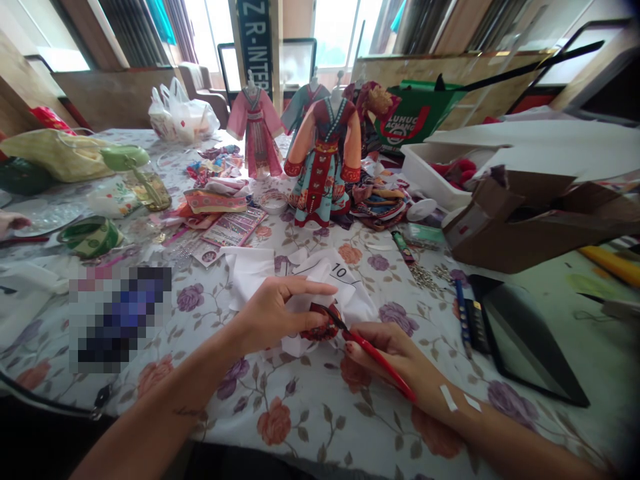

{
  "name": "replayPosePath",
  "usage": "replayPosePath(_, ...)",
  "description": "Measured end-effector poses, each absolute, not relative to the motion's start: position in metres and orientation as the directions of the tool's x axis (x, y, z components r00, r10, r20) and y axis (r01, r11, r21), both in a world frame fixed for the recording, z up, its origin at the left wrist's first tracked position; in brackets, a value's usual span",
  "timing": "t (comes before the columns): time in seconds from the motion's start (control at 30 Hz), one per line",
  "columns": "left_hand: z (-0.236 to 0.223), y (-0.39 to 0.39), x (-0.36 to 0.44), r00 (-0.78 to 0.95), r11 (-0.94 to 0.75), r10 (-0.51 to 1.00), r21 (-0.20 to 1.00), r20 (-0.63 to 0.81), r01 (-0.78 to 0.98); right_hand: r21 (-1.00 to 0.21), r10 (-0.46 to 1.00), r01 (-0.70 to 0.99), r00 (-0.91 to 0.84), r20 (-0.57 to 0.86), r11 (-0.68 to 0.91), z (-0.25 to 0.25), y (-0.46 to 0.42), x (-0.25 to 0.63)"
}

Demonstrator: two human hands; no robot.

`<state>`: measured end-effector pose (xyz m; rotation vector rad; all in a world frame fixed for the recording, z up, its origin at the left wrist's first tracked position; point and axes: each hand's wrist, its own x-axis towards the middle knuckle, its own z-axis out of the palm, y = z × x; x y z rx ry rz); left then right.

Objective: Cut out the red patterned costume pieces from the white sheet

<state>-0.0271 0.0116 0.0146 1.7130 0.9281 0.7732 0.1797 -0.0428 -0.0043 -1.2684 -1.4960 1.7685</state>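
Observation:
My left hand (280,310) curves around a small dark-red patterned fabric piece (320,327), the thumb pressing on it and the index finger stretched above. My right hand (383,347) grips a slim red-handled tool (383,367); its dark tip meets the fabric piece, and its exact kind is unclear. Under both lies crumpled white cloth (357,303) with a printed "10". Two white strips (449,398) stick to my right wrist. Beyond my hands stands a doll-sized robe (323,167) in red, orange and teal on a stand.
A pink robe (255,133) stands at the back among fabric scraps (377,200). At right are a cardboard box (515,227), a black tablet-like object (530,340) and a blue pen (463,320). Green tape (90,237) lies left, near another person's hand (13,223).

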Motion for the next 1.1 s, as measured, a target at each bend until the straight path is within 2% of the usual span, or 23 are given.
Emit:
replayPosePath(0.4,0.0149,0.0106,-0.0267,0.463,-0.172,0.884,0.963,0.059,0.206,-0.950,0.828,0.168,-0.466,-0.312,-0.263,-0.0009,-0.0421,0.1779)
replayPosePath(1.1,0.0124,0.0100,-0.0261,0.502,-0.191,0.863,0.959,0.063,0.209,-0.947,0.822,0.147,-0.470,-0.322,-0.287,-0.0047,-0.0434,0.1784)
